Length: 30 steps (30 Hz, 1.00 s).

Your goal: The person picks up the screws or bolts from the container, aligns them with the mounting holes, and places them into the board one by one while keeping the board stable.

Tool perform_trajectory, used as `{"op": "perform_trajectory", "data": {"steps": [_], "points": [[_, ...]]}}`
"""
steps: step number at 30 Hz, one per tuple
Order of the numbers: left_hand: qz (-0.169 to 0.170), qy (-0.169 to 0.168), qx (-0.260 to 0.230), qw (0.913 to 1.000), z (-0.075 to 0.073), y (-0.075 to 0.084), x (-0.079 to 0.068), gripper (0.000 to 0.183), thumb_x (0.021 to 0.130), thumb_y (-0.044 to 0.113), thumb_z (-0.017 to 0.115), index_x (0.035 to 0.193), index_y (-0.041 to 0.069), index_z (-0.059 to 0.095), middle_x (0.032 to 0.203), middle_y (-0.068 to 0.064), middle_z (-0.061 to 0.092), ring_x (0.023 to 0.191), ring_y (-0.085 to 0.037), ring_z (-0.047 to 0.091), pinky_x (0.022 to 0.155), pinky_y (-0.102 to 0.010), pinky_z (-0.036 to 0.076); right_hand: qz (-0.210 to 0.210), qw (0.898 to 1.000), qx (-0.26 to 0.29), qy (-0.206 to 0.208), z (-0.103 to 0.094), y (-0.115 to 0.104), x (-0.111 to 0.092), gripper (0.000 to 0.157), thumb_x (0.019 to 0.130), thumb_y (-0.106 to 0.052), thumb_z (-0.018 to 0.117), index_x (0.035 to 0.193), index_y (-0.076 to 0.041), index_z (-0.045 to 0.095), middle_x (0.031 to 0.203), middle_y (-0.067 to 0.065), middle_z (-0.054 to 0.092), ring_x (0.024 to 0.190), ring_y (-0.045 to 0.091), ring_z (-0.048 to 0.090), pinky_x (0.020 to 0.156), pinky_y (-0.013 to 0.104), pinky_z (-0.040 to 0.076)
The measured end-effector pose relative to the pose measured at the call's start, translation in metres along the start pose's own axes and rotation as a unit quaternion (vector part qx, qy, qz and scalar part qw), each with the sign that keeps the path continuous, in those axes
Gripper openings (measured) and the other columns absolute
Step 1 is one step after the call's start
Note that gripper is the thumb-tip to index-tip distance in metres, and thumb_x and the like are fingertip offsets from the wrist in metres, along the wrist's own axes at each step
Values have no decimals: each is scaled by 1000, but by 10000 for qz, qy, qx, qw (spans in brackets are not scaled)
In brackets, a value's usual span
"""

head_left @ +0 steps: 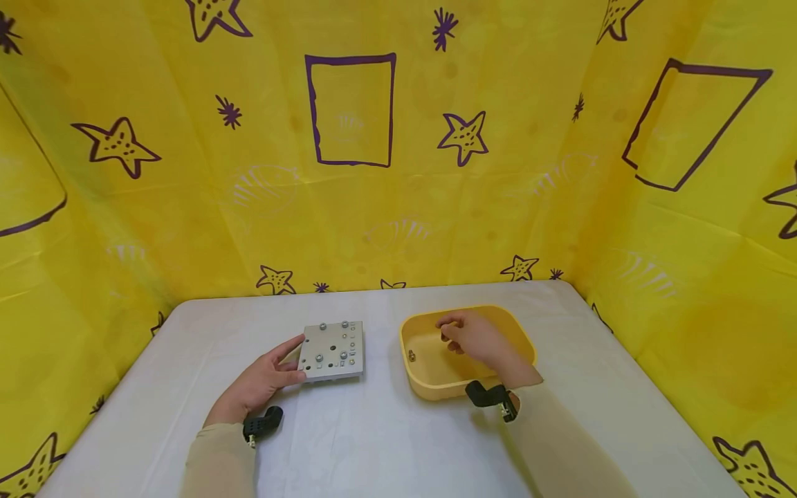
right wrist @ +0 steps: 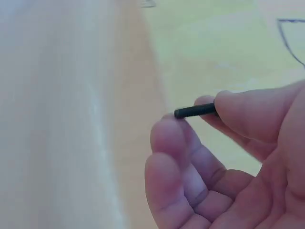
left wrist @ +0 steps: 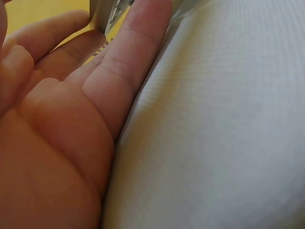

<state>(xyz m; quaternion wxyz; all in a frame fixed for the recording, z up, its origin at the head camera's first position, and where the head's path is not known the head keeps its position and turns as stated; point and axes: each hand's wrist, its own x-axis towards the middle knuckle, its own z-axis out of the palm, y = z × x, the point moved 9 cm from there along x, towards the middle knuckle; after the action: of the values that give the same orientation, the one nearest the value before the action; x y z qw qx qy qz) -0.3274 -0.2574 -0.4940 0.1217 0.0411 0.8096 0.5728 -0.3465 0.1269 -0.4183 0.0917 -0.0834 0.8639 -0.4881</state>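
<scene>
My left hand holds a square light-grey metal plate by its left side, thumb at the near corner and fingers along the edge. Several round screw heads and small holes dot the plate's top. Only a sliver of that plate shows beyond the fingers in the left wrist view. Over the yellow tray, my right hand pinches a small black screw between thumb and forefinger. Its other fingers are curled loosely, and the screw's far end is hidden behind the thumb. A small brass-coloured piece lies in the tray's left part.
A white cloth-covered table lies under everything. Yellow curtains with starfish drawings stand behind it and along both sides. Each wrist wears a black camera mount, such as the right one near the tray's front rim.
</scene>
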Motion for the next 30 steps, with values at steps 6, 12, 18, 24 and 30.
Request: {"op": "perform_trajectory", "data": {"steps": [6,12,18,24,30], "points": [[100,-90,41,9999,0,3,-2,92,83,27,82,159,21,30,145,-19,49,128,-31,53,111,-54,28,510,9900,1313,120,-8,-8,10,26,102,-16,58,122,-1,67,105,15,67,93,40,65,75,35,56],[166,-144,-39,9998,1,2,-2,91,83,26,82,158,21,30,144,-19,51,126,-28,55,113,-55,24,553,9883,1418,-36,24,-38,25,20,101,-19,62,113,-6,71,102,14,69,85,33,67,70,31,56],[151,-146,15,9998,2,4,-2,91,84,26,82,158,21,30,144,-19,51,125,-27,56,113,-56,22,286,9913,1193,-483,79,-71,33,18,98,-21,66,109,-8,72,102,14,69,81,33,69,66,31,56],[86,-88,152,9998,0,4,-1,90,83,29,82,158,23,31,149,-19,45,129,-30,52,113,-56,24,80,9953,659,-711,127,-88,36,22,97,-21,68,114,-8,73,94,3,67,75,28,68,64,29,55],[69,-132,154,9998,2,6,-2,89,85,27,81,158,22,31,153,-23,38,130,-34,50,110,-55,30,-219,9961,47,-850,160,-89,36,15,96,-19,68,108,-14,76,93,-5,63,73,15,61,65,26,53]]}}
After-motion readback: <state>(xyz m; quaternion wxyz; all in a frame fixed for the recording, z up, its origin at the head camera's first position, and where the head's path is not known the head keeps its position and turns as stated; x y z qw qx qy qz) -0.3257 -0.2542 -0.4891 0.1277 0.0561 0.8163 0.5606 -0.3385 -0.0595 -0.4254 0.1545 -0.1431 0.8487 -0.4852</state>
